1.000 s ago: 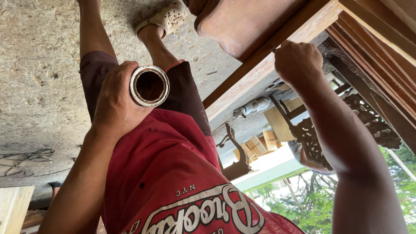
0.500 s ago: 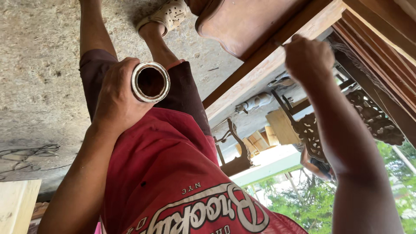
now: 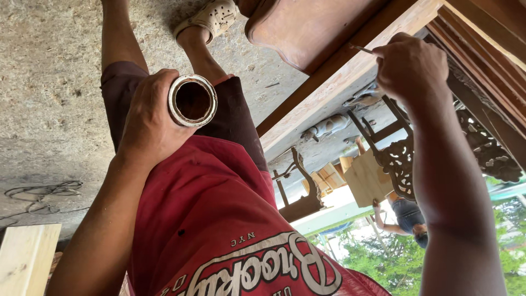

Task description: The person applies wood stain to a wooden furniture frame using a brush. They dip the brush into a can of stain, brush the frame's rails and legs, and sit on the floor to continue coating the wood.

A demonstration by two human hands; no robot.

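Left hand (image 3: 150,123) closed around a small open tin (image 3: 192,101), its mouth at the hand's 2 o'clock; right hand (image 3: 411,66) pinches a thin brush (image 3: 361,49) against the wooden beam (image 3: 329,82) at 10 o'clock.

My red shirt (image 3: 219,219) with white lettering and dark maroon shorts (image 3: 235,118) sit above grey speckled concrete (image 3: 49,98), beside the white-rimmed, brown-filled can (image 3: 192,101), a reddish-brown panel (image 3: 307,27) and pale wood beam (image 3: 350,71).
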